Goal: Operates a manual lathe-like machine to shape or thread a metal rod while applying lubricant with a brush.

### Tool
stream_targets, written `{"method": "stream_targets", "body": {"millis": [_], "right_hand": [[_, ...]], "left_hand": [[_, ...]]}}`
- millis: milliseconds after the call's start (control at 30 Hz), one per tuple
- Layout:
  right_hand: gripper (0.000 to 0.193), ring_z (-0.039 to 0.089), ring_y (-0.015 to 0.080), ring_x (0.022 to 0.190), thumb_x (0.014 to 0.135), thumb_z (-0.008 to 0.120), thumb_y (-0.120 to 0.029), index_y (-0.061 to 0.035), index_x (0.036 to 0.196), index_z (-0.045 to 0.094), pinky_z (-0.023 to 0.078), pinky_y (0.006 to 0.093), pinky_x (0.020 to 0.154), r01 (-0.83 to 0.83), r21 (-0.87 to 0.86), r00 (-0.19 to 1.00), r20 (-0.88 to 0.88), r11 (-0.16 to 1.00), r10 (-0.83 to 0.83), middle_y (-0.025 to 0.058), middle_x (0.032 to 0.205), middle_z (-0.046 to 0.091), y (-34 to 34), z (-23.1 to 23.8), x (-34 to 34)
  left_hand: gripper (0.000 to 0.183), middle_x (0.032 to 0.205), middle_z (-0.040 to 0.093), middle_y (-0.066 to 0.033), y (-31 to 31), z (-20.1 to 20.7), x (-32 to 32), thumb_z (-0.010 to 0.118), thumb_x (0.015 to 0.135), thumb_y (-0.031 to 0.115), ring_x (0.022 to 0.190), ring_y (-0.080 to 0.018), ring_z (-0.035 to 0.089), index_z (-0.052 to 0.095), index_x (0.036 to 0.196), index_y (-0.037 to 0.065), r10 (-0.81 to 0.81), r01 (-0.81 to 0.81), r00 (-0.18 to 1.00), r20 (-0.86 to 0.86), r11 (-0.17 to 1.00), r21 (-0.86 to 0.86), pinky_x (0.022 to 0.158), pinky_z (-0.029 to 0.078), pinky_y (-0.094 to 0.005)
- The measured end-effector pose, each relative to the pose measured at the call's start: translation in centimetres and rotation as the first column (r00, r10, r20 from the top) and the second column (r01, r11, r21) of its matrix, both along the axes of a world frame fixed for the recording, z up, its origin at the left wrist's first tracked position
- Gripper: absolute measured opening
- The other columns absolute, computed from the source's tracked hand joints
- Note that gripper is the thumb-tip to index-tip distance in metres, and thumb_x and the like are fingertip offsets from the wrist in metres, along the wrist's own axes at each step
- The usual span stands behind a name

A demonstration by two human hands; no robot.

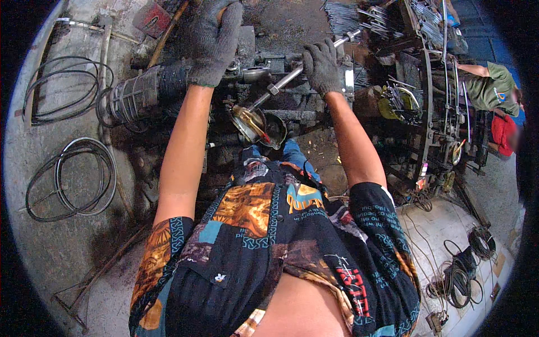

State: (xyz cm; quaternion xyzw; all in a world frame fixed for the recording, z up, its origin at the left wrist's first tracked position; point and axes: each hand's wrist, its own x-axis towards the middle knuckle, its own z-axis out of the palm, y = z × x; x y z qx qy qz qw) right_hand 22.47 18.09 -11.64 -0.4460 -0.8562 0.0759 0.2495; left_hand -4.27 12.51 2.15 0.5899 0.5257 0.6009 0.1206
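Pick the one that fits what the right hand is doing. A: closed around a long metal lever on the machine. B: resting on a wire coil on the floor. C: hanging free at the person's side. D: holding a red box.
A: the gloved right hand is closed around the long metal lever that slants across the machine, while the gloved left hand rests on top of the machine farther left.

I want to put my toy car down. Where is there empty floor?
Bare concrete floor lies below the lower wire coil on the left. Around the machine, both gloved hands and the rod rack on the right, it is crowded.
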Motion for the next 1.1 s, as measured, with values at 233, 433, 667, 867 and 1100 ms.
{"method": "stream_targets", "body": {"millis": [233, 433, 667, 867, 1100], "right_hand": [[0.032, 0.041, 0.0412, 0.132, 0.097, 0.055, -0.03, -0.0078, 0.118, 0.067, 0.031, 0.049, 0.115, 0.037, 0.022, 0.999, 0.012, 0.999, -0.037, 0.0151, 0.123, 0.06, -0.2, -0.3, 0.0], [0.033, 0.041, 0.0415, 0.132, 0.095, 0.058, -0.03, -0.0075, 0.118, 0.067, 0.032, 0.0489, 0.116, 0.024, 0.004, 0.999, 0.027, 1.0, -0.024, 0.0169, 0.125, 0.059, 0.3, -0.9, 0.3], [0.034, 0.041, 0.0423, 0.133, 0.096, 0.057, -0.03, -0.0076, 0.119, 0.067, 0.031, 0.049, 0.116, 0.018, -0.003, 1.0, -0.004, 1.0, -0.018, 0.0179, 0.126, 0.059, 0.6, -1.8, 0.4], [0.034, 0.04, 0.043, 0.134, 0.096, 0.056, -0.031, -0.0058, 0.117, 0.068, 0.031, 0.0495, 0.116, 0.04, -0.031, 0.999, -0.01, 0.999, -0.04, 0.0194, 0.126, 0.06, 0.0, -0.6, -0.2], [0.03, 0.043, 0.0406, 0.131, 0.098, 0.055, -0.026, -0.0063, 0.118, 0.066, 0.032, 0.0483, 0.115, 0.021, 0.017, 1.0, 0.002, 1.0, -0.021, 0.0148, 0.12, 0.061, -0.1, -0.4, -0.3]], "left_hand": [[0.019, 0.1, 0.058, -0.004, 0.0, 0.0, 0.4, 0.054, 0.1, 0.012, 0.085, -0.0135, 0.057, 0.062, 0.113, 0.002, -0.038, 0.046, 0.992, 0.123, 0.997, -0.057, 0.079, 0.049, -0.0279], [0.019, 0.11, 0.063, -0.0109, 0.1, 0.3, 0.5, 0.055, 0.098, 0.012, 0.108, -0.0249, 0.06, 0.064, 0.11, 0.0, 0.009, -0.009, 0.999, -0.045, 1.0, -0.005, 0.098, 0.045, -0.0357], [0.019, 0.11, 0.064, -0.0124, 0.0, 0.6, 0.5, 0.057, 0.098, 0.012, 0.108, -0.0284, 0.061, 0.064, 0.11, 0.0, 0.072, -0.067, 0.979, -0.189, 0.997, 0.035, 0.099, 0.046, -0.0369], [0.02, 0.111, 0.064, -0.0125, -0.2, 0.3, 0.4, 0.057, 0.098, 0.014, 0.109, -0.0284, 0.061, 0.065, 0.111, 0.0, 0.054, -0.053, 0.99, -0.13, 0.999, 0.007, 0.099, 0.046, -0.0376], [0.02, 0.111, 0.064, -0.0127, -0.4, 0.9, 0.4, 0.056, 0.098, 0.013, 0.108, -0.0281, 0.061, 0.065, 0.111, 0.0, 0.043, -0.041, 0.983, -0.178, 0.999, 0.018, 0.098, 0.046, -0.0371]]}}
